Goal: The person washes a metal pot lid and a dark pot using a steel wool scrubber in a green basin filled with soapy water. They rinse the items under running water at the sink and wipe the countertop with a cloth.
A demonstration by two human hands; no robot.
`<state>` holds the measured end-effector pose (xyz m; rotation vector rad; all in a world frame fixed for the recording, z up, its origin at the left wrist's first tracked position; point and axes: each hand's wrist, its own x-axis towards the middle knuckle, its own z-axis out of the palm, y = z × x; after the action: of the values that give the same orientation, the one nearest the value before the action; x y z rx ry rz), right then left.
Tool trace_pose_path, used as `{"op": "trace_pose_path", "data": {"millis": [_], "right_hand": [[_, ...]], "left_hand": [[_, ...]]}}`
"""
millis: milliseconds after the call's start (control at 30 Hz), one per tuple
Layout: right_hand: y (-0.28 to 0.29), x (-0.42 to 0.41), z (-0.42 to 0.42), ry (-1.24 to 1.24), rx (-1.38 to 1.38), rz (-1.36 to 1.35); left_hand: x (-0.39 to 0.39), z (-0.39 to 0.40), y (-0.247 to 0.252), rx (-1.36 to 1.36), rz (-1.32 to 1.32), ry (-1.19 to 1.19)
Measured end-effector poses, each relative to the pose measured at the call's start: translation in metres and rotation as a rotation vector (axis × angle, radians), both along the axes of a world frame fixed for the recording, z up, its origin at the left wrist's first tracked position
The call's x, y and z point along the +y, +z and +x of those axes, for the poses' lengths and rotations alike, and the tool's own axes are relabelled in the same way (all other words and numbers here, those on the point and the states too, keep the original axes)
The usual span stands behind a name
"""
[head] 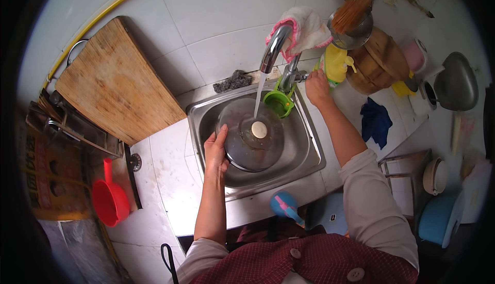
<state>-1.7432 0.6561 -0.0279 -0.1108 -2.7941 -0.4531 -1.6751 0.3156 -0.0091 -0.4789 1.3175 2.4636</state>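
Note:
My left hand (216, 148) grips the left rim of a round glass pot lid (247, 150) with a cream knob (259, 129). The lid is held over the stainless steel sink (315, 148). From the chrome faucet (275, 48) a stream of water (260, 94) falls onto the lid beside its knob. My right hand (319, 88) is at the faucet's side handle (302, 76), its fingers curled at the handle's end. Just beyond that hand stands a yellow pump bottle (335, 65). A green strainer basket (279, 104) hangs at the faucet's base, partly behind the lid.
A wooden cutting board (116, 79) leans on the wall at left. Steel wool (234, 82) lies behind the sink; a pink-edged cloth (305, 28) drapes over the faucet. At right are a dark blue cloth (375, 123) and a wooden bucket (375, 63). A red ladle (110, 202) hangs at left.

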Motion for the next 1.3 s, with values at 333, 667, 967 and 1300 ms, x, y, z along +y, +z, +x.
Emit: {"op": "trace_pose_path", "data": {"millis": [333,667,967,1300], "right_hand": [[0.017,-0.014,-0.009,-0.138,-0.119,-0.286],[0.0,-0.016,-0.014,-0.282,0.204,-0.703],[0.008,-0.032,0.015,-0.129,0.198,-0.678],[-0.005,-0.059,0.176,-0.046,0.257,-1.014]], "left_hand": [[0.008,0.024,0.008,0.189,-0.195,0.005],[0.022,0.035,0.004,0.212,-0.224,-0.086],[0.036,0.036,0.008,0.231,-0.313,-0.126],[0.023,0.046,0.031,0.873,-1.037,-0.447]]}}
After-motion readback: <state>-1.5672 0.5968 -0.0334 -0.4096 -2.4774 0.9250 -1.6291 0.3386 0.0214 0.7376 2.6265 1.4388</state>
